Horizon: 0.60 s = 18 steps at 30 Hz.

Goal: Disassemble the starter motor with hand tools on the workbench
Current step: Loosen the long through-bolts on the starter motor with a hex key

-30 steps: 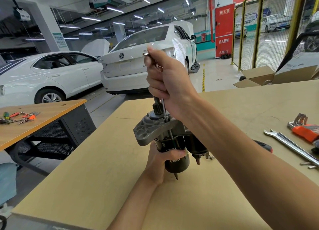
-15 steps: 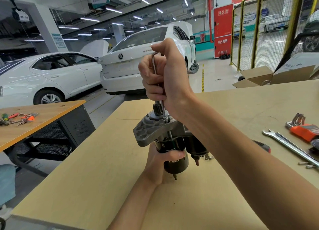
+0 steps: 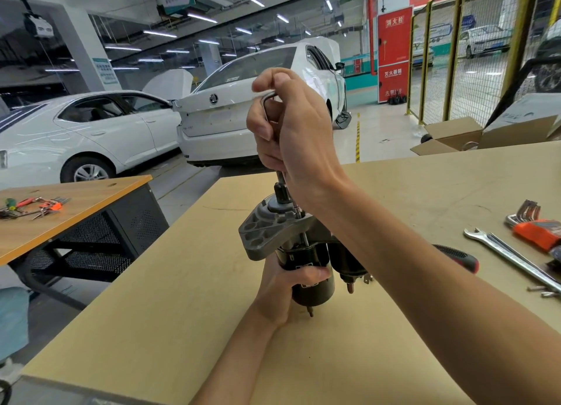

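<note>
We are standing the starter motor [image 3: 303,252] upright on the workbench [image 3: 182,298], its long axis vertical, grey nose housing up and black body down. Our left hand [image 3: 285,289] is reaching up from below and wrapping its fingers around the black body, thumb across the label, bracing it against the bench. Our right hand [image 3: 291,131] is directly above the motor, fist curled tightly round an L-shaped hex key [image 3: 268,107], whose bend is showing at the top of the fist. The key's long leg is running straight down, in line with the motor's axis, towards a through-bolt beside the pinion; whether the tip is seated we cannot tell. The right forearm is coming in from the lower right, wrist cocked. Off to the right, a spanner [image 3: 513,258] and an orange hex key set [image 3: 537,225] are lying well apart from the motor.
</note>
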### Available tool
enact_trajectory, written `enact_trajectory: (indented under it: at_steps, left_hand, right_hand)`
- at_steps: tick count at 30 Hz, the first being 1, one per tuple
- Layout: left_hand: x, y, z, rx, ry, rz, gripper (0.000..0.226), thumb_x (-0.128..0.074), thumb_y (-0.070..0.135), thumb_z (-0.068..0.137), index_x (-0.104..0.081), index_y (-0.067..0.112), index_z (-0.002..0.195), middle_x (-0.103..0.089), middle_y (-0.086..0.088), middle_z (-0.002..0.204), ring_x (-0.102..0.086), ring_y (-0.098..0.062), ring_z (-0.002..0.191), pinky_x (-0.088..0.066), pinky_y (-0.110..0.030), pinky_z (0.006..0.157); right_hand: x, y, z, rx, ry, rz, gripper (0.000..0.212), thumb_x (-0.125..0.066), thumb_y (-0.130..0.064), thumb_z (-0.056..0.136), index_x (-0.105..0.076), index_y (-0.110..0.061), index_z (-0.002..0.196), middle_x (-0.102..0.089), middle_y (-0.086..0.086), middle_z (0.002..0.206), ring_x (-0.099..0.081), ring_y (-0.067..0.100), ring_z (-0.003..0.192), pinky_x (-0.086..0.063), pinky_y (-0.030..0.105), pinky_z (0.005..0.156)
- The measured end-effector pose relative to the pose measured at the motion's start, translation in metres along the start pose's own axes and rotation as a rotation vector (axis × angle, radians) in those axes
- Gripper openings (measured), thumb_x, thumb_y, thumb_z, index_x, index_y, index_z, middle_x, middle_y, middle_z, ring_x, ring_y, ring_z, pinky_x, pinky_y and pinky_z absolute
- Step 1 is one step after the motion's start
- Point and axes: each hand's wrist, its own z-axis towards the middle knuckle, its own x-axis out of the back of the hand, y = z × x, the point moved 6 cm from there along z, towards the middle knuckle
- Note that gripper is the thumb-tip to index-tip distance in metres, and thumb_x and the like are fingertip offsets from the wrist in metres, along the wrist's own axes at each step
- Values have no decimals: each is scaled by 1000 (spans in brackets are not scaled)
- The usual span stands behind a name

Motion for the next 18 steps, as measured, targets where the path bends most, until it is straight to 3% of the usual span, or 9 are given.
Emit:
enact_trajectory:
  at_steps: [1,4,7,12,18]
  left_hand:
    - [1,0,0,3,7,0,67,-77,35,44,-67,12,106,-73,-9,103,-63,-34,107,-55,-46,92]
    - [1,4,1,-31,29,5,76,-76,37,44,-66,7,113,-69,-18,110,-62,-37,111,-49,-58,99]
    - [-1,7,0,-64,18,-14,52,-74,37,46,-73,27,97,-71,-13,103,-63,-35,107,-50,-54,97]
    - [-2,13,5,-81,43,6,54,-72,37,42,-67,14,91,-69,-13,90,-62,-37,98,-49,-49,92]
    - [0,9,1,-84,25,-20,61,-74,36,45,-69,14,102,-68,-20,104,-61,-41,108,-48,-57,97]
  right_hand:
    - [1,2,0,-3,4,1,28,-26,-9,106,-49,-11,90,-38,-5,46,-24,6,36,-21,17,35]
    - [3,7,1,-8,9,-9,28,-30,-14,109,-53,-10,94,-35,-9,44,-23,5,36,-21,18,34]
    - [4,13,1,-44,0,36,28,-37,-18,108,-58,-11,91,-31,-9,44,-19,6,36,-19,17,34]
    - [7,15,2,-38,-5,-24,16,-57,-22,100,-70,-13,97,-26,-6,47,-17,9,39,-20,18,35]
    - [8,16,3,-58,-38,-10,25,-52,-19,103,-70,-4,110,-25,-7,48,-17,8,40,-19,18,35]
